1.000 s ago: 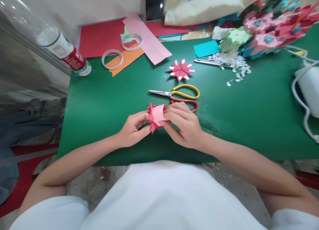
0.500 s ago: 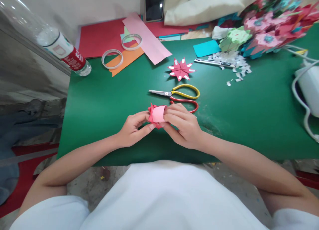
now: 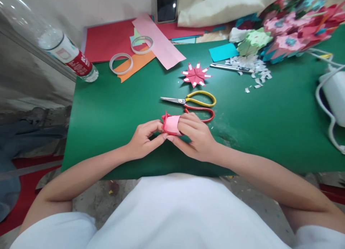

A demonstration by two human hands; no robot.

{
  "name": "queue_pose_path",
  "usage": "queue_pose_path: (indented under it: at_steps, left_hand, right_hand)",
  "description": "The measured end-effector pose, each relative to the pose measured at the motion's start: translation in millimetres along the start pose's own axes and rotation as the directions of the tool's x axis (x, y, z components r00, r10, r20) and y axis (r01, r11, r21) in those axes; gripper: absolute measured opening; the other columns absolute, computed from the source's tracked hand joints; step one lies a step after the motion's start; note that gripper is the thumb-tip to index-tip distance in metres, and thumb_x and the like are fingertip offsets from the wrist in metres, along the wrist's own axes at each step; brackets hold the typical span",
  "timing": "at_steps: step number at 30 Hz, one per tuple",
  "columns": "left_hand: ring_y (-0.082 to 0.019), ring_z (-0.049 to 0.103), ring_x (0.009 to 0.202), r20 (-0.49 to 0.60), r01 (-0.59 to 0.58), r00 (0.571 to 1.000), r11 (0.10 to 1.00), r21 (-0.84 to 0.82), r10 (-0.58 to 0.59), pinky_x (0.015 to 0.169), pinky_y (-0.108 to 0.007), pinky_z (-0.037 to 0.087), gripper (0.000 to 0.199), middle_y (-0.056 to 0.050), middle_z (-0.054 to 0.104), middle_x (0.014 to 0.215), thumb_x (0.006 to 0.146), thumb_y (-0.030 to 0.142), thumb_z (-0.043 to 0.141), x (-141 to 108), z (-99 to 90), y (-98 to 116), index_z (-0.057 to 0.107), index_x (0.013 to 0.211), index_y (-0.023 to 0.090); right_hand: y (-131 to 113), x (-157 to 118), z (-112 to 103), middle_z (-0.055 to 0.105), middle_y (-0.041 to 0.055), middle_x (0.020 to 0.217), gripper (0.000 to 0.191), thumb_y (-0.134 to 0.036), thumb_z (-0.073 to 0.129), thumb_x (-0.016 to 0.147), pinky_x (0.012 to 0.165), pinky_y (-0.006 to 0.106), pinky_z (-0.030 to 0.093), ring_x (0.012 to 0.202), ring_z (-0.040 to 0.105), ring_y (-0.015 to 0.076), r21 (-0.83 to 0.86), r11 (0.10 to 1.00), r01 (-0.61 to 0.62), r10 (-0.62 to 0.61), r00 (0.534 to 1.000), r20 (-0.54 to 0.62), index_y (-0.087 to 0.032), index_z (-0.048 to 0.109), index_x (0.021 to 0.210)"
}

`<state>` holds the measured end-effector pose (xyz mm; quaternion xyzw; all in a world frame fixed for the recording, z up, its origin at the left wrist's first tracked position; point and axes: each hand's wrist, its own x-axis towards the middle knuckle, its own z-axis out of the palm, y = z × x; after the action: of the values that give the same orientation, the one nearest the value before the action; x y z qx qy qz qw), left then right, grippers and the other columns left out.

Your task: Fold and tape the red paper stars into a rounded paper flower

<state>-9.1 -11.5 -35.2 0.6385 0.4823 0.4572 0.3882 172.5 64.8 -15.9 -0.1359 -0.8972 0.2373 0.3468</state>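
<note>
Between my two hands is a paper flower [image 3: 171,124], a pink rolled band with red folded petals at its left end. My left hand [image 3: 147,139] pinches the red end with thumb and fingers. My right hand [image 3: 196,135] is closed around the pink end, its fingertips partly hidden in or behind the roll, its thumb against the lower edge. Just beyond lie scissors [image 3: 188,101] with one yellow and one red handle. Farther back sits a red paper star [image 3: 196,75] with white strips on its points.
Two tape rolls [image 3: 121,64] lie by orange and pink paper strips [image 3: 161,44]. A utility knife [image 3: 231,68] rests by white paper scraps [image 3: 258,71]. A plastic bottle [image 3: 81,64] is at left, paper flowers [image 3: 291,42] and a white corded device [image 3: 334,94] at right.
The paper flower has turned slightly in my hands, and a red edge now shows along its underside. My right thumb has shifted left toward my left thumb.
</note>
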Motion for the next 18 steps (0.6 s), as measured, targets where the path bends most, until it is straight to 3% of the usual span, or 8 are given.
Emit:
queue_pose_path:
  at_steps: [8,12,18]
  left_hand:
    - [-0.014,0.059,0.082,0.122,-0.099,0.985,0.981,-0.168,0.12,0.076,-0.026,0.049,0.011,-0.006,0.062,0.089,0.091,0.025,0.056,-0.6,-2.1,-1.9,0.059,0.095,0.016]
    - [-0.012,0.059,0.075,0.092,-0.141,0.985,0.987,-0.074,0.148,0.071,-0.022,0.048,0.009,-0.003,0.063,0.082,0.09,0.025,0.058,2.4,-2.5,1.8,0.06,0.09,0.016]
    - [-0.01,0.054,0.067,0.068,-0.161,0.985,0.986,0.036,0.158,0.064,-0.02,0.044,0.015,-0.001,0.06,0.073,0.09,0.028,0.058,6.0,-1.1,5.5,0.058,0.082,0.016]
  right_hand:
    - [0.4,3.2,-8.3,0.047,-0.0004,0.063,0.025,-0.019,0.047,0.094,0.065,0.029,0.033,0.064,0.04,0.0123,0.199,0.975,-0.103,0.089,0.993,0.076,-0.018,0.046,0.069]
    - [0.2,3.4,-7.8,0.047,-0.0008,0.061,0.025,-0.022,0.051,0.092,0.064,0.029,0.032,0.063,0.039,0.012,0.207,0.97,-0.125,0.111,0.991,0.08,-0.018,0.047,0.068]
    - [-0.6,1.8,-1.1,0.041,-0.003,0.056,0.035,-0.024,0.06,0.088,0.062,0.028,0.031,0.062,0.038,0.0119,0.18,0.973,-0.145,0.151,0.988,-0.022,-0.019,0.039,0.06]
